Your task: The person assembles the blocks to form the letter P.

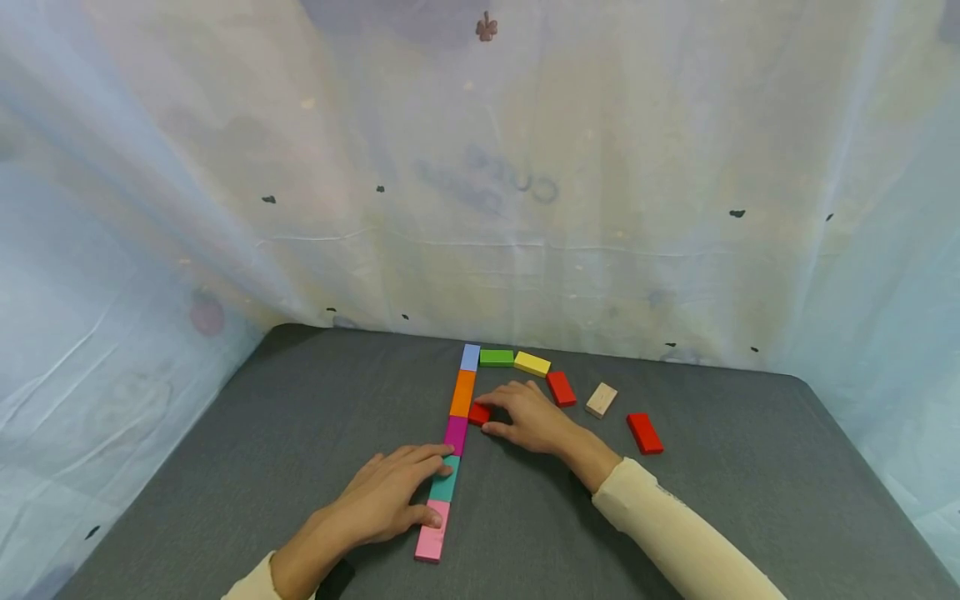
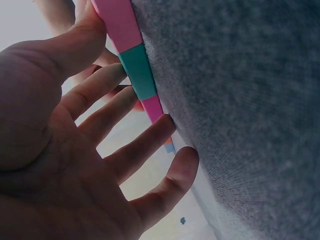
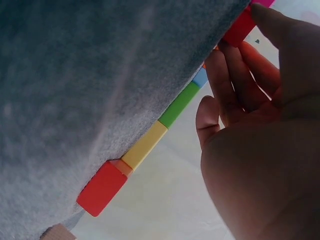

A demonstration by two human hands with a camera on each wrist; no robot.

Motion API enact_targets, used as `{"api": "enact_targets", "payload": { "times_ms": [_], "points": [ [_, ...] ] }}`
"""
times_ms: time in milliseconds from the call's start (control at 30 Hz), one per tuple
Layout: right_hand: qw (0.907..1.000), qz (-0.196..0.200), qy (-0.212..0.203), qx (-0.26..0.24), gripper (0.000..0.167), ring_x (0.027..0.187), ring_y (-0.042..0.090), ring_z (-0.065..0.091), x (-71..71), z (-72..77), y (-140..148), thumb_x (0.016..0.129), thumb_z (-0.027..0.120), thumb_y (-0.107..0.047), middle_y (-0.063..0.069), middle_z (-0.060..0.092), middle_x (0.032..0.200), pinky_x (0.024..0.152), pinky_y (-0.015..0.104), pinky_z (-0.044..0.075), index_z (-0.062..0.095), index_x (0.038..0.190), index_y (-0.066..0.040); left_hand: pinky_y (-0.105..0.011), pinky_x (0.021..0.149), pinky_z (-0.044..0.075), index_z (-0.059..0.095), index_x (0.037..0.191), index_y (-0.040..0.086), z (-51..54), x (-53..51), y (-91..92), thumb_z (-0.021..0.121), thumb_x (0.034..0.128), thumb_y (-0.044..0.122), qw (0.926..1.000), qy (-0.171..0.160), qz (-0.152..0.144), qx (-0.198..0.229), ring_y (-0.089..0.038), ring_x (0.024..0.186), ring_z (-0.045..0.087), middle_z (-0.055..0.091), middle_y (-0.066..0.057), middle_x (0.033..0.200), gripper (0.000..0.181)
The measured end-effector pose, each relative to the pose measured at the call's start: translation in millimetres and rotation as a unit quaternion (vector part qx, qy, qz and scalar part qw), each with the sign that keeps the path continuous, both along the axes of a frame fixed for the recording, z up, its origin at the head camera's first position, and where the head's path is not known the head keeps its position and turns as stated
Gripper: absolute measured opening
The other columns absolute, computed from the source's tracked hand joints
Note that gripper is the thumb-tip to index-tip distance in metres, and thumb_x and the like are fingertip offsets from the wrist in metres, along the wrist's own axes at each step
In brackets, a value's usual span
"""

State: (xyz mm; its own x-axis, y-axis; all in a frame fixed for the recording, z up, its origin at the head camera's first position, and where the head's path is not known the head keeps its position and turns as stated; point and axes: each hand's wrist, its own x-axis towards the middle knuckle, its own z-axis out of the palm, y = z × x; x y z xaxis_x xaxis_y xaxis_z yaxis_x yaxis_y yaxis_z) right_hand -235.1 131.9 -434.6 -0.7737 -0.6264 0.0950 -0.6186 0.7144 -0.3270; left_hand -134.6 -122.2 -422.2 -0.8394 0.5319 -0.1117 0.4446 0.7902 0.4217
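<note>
On a dark grey surface, flat blocks form a line: pink [image 1: 431, 542], teal [image 1: 444, 485], magenta [image 1: 455, 434], orange [image 1: 462, 393] and light blue [image 1: 470, 357]. Beside the magenta and orange blocks lies a red block [image 1: 480, 412], also visible in the right wrist view [image 3: 240, 27]. My right hand [image 1: 531, 418] pinches that red block between thumb and fingers. My left hand [image 1: 390, 493] rests along the line's left side with loosely spread fingers. Its thumb touches the pink block, and its fingertips lie over the teal and magenta blocks [image 2: 153, 109].
From the line's far end, a green block [image 1: 497, 358], a yellow block [image 1: 532, 363] and a red block [image 1: 561, 389] curve rightward. Farther right lie a plain wooden block [image 1: 601, 400] and another red block [image 1: 645, 433]. A pale sheet [image 1: 600, 275] hangs behind the surface.
</note>
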Motion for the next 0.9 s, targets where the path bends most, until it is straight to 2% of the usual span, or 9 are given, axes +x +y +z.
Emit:
{"api": "enact_targets", "payload": {
  "times_ms": [167, 333, 500, 733, 900],
  "points": [
    [1.0, -0.01, 0.002, 0.0, 0.048, 0.119, 0.021, 0.059, 2.7, 1.8, 4.6, 0.093, 0.068, -0.041, 0.0, 0.067, 0.128, 0.102, 0.046, 0.04, 0.062, 0.136, -0.02, -0.076, 0.1, 0.036, 0.064, 0.121, 0.026, -0.3, 0.1, -0.2, 0.081, 0.0789, 0.044, 1.0, 0.0, -0.005, 0.002, -0.027, 0.135, 0.048, 0.048, 0.006, 0.152, 0.049],
    [0.9994, -0.02, 0.019, 0.019, 0.049, 0.122, 0.023, 0.058, 8.4, 2.0, 22.1, 0.093, 0.069, -0.04, 0.001, 0.066, 0.13, 0.104, 0.048, 0.04, 0.06, 0.137, -0.02, -0.076, 0.101, 0.035, 0.064, 0.121, 0.026, -1.1, 0.5, 0.0, 0.08, 0.0792, 0.044, 1.0, -0.005, -0.004, 0.008, -0.026, 0.135, 0.047, 0.048, 0.006, 0.152, 0.048],
    [0.998, -0.031, 0.05, 0.025, 0.049, 0.122, 0.022, 0.057, 13.5, 0.6, 51.5, 0.092, 0.07, -0.04, 0.001, 0.065, 0.131, 0.1, 0.049, 0.04, 0.061, 0.136, -0.019, -0.077, 0.101, 0.033, 0.064, 0.12, 0.026, -0.7, -0.2, -0.1, 0.081, 0.0793, 0.042, 0.9999, -0.002, -0.001, 0.011, -0.026, 0.136, 0.047, 0.048, 0.006, 0.152, 0.047],
    [0.9928, -0.084, 0.086, 0.007, 0.052, 0.12, 0.024, 0.057, 20.5, -1.2, 97.9, 0.089, 0.073, -0.04, 0.002, 0.065, 0.131, 0.097, 0.05, 0.04, 0.062, 0.134, -0.017, -0.076, 0.101, 0.035, 0.065, 0.121, 0.025, -1.9, 0.5, 0.4, 0.081, 0.0792, 0.041, 0.9999, 0.001, -0.002, 0.012, -0.026, 0.135, 0.047, 0.048, 0.006, 0.152, 0.048],
    [0.9883, -0.118, 0.096, 0.006, 0.053, 0.122, 0.027, 0.055, 20.5, -4.0, 129.3, 0.088, 0.075, -0.038, 0.005, 0.062, 0.134, 0.094, 0.052, 0.04, 0.061, 0.135, -0.017, -0.076, 0.101, 0.035, 0.065, 0.121, 0.025, -1.0, 0.8, 0.1, 0.082, 0.079, 0.042, 0.9999, 0.004, -0.003, 0.013, -0.026, 0.135, 0.047, 0.047, 0.007, 0.152, 0.048]
  ]
}}
